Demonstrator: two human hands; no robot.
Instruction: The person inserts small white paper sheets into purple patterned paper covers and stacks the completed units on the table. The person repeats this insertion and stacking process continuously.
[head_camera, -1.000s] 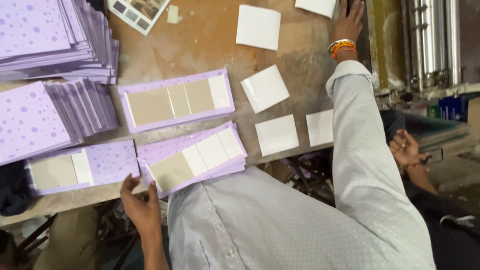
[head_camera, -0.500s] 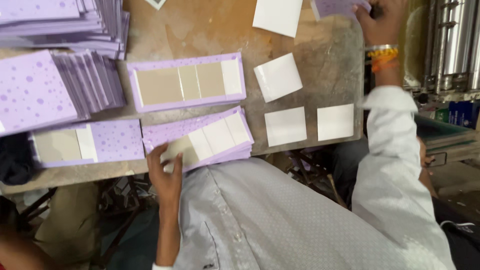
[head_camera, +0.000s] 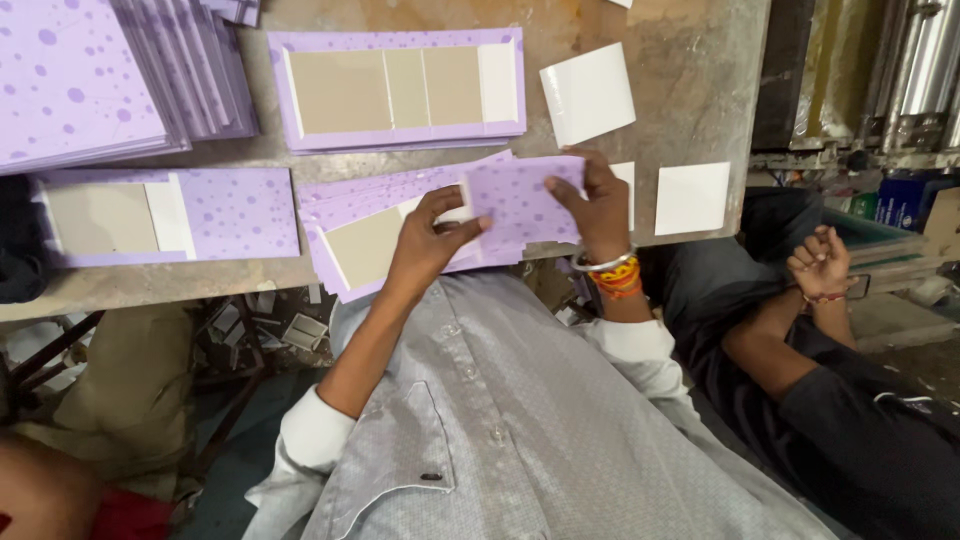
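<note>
Both my hands hold a purple dotted paper piece (head_camera: 520, 200) over the near edge of the worn table (head_camera: 690, 90). My left hand (head_camera: 430, 240) pinches its left end. On its right end rests my right hand (head_camera: 597, 205), which wears orange and silver bangles. Under the piece lies a fanned stack of purple covers with beige board panels (head_camera: 360, 240). A white square card (head_camera: 588, 92) sits just beyond my right hand, and another white card (head_camera: 692, 198) lies to its right.
An open purple cover with beige boards (head_camera: 395, 88) lies further back. Another half-covered one (head_camera: 170, 215) sits at left, below tall stacks of purple dotted sheets (head_camera: 90, 80). A person in dark clothes (head_camera: 820, 350) sits at right, hands clasped. Metal machinery (head_camera: 900, 60) stands far right.
My right hand came back from the far side of the table carrying a purple piece. My left hand rose from the table edge and took its other end over the fanned stack.
</note>
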